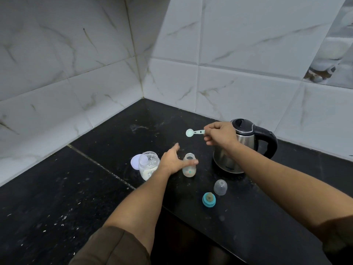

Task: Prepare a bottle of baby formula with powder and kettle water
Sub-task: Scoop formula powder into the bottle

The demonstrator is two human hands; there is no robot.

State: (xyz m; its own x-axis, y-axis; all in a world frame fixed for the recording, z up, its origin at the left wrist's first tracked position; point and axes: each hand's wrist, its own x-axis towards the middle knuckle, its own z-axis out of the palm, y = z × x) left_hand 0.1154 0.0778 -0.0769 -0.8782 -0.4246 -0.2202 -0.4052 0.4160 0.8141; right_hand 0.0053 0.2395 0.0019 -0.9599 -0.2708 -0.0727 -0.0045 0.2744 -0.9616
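Black stone surface (91,192), set into a corner of white marbled wall tiles (72,54). The open baby bottle (189,169) stands upright near the middle of the surface, its mouth uncovered. The left hand (171,159) is just beside the bottle on its left, fingers (176,147) straight and spread, pointing away from the person and holding nothing. The thumb (193,162) reaches to the right across the bottle's upper body; whether it presses the bottle or only lies in front of it cannot be told. The right hand (219,133) is raised above and behind the bottle, in front of the kettle (246,150). Its curled fingers (208,132) pinch the handle end of a pale measuring scoop (194,132), held roughly level; the round bowl points left, clear of the fingers and well apart from the bottle mouth. The contents of the bowl cannot be made out. A clear powder jar (148,166), uncovered and with white powder in its lower part, stands left of the left hand, with its white lid (134,162) lying just behind it on the left. Nearer the person, right of the bottle, a clear dome cap (220,187) and a teal collar with teat (209,200) rest on the surface, close together. The steel kettle stands upright with its black lid down and its handle to the right.
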